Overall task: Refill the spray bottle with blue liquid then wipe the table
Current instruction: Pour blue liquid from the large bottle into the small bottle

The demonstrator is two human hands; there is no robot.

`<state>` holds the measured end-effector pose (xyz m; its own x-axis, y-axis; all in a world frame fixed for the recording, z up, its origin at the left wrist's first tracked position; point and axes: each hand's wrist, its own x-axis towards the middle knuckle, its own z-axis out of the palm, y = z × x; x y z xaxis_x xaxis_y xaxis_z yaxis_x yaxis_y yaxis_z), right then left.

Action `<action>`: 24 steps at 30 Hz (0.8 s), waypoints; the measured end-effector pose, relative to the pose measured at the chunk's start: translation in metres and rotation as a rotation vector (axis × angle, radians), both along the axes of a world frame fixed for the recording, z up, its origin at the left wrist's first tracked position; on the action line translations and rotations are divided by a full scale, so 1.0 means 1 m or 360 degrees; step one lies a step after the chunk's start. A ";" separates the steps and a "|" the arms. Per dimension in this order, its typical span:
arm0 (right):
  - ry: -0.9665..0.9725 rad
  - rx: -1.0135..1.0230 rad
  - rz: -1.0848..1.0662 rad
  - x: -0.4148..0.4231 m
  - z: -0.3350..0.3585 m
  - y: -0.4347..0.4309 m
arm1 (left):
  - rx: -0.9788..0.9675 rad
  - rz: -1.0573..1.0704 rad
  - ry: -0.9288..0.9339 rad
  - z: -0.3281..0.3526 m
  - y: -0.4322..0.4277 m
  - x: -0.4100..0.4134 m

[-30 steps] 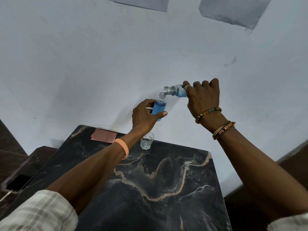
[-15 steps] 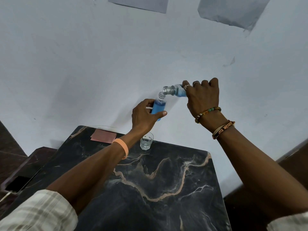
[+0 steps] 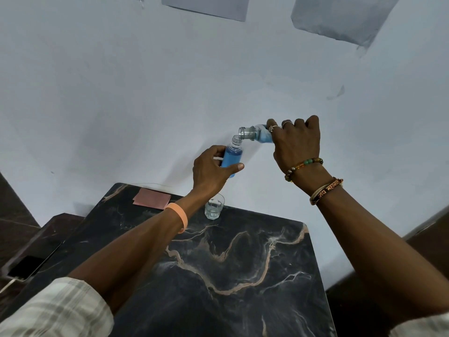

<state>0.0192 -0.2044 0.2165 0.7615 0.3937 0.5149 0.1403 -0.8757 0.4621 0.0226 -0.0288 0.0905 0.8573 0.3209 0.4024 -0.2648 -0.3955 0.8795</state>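
Blue liquid fills the spray bottle (image 3: pixel 232 158) nearly to its shoulder. The left hand (image 3: pixel 210 170) holds it with fingers and thumb curled round its lower body. It hangs in the air above the far edge of the surface (image 3: pixel 243 268), roughly upright, with a bare threaded neck and no spray head. The right hand (image 3: pixel 295 142) wraps the refill bottle (image 3: pixel 257 135) from above, fingers curled over its body. That bottle lies almost level, its open mouth just beside and above the spray bottle's neck. Whether the two rims touch I cannot tell, and no stream shows.

Both bottles look like thin clear plastic, round and smooth. The spray bottle is likely light even when full but slick if wetted, and it would probably give under a hard squeeze. A mid-body hold with moderate pressure suits it, keeping the narrow neck free. Its small mouth leaves little margin for spills.

Beaded and thread bracelets circle the right wrist, and an orange band (image 3: pixel 181 220) circles the left. Below, a small faceted glass (image 3: pixel 214 207) stands near the back edge of the dark, polished, marble-veined surface. A flat pink cloth (image 3: pixel 151 198) lies at its far left corner. A phone (image 3: pixel 24 266) rests on a lower ledge to the left, and a pale matte wall rises behind.
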 end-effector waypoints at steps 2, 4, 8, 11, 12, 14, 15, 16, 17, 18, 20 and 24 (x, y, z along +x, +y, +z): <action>0.0001 0.0006 0.0008 0.000 0.000 0.000 | -0.0001 0.0001 0.0003 0.000 0.001 0.000; -0.0001 0.0017 0.0020 0.000 0.000 0.001 | 0.0004 0.0005 -0.0005 -0.001 0.001 0.000; 0.0015 0.0014 0.0020 0.001 -0.001 0.002 | 0.0006 0.0010 -0.0002 -0.001 0.001 -0.001; 0.0022 0.0013 0.0010 0.000 -0.001 0.002 | 0.0005 0.0007 0.0006 -0.001 0.002 -0.001; 0.0021 0.0013 0.0010 0.000 -0.001 0.002 | 0.0007 0.0004 0.0007 -0.001 0.002 -0.001; 0.0015 0.0005 0.0006 0.000 -0.001 0.003 | 0.0005 -0.0001 0.0005 -0.001 0.002 -0.002; 0.0013 0.0002 0.0006 -0.001 -0.001 0.002 | 0.0002 -0.0001 0.0004 0.000 0.002 -0.002; 0.0014 -0.0001 0.0005 -0.001 0.000 0.002 | 0.0001 0.0000 0.0003 0.000 0.002 -0.002; 0.0016 -0.0005 0.0003 -0.001 0.000 0.002 | 0.0000 0.0003 0.0003 0.000 0.002 -0.002; 0.0017 -0.0006 0.0001 -0.001 0.000 0.002 | 0.0000 0.0005 0.0004 0.000 0.002 -0.002; 0.0016 0.0002 0.0006 -0.002 0.000 0.002 | -0.0001 0.0008 0.0005 0.000 0.002 -0.003; 0.0008 -0.0001 0.0007 -0.003 0.000 0.002 | 0.0004 0.0010 0.0007 0.000 0.001 -0.004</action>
<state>0.0161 -0.2023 0.2167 0.7623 0.3972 0.5110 0.1463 -0.8749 0.4617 0.0189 -0.0279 0.0908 0.8569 0.3254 0.3998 -0.2586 -0.3996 0.8795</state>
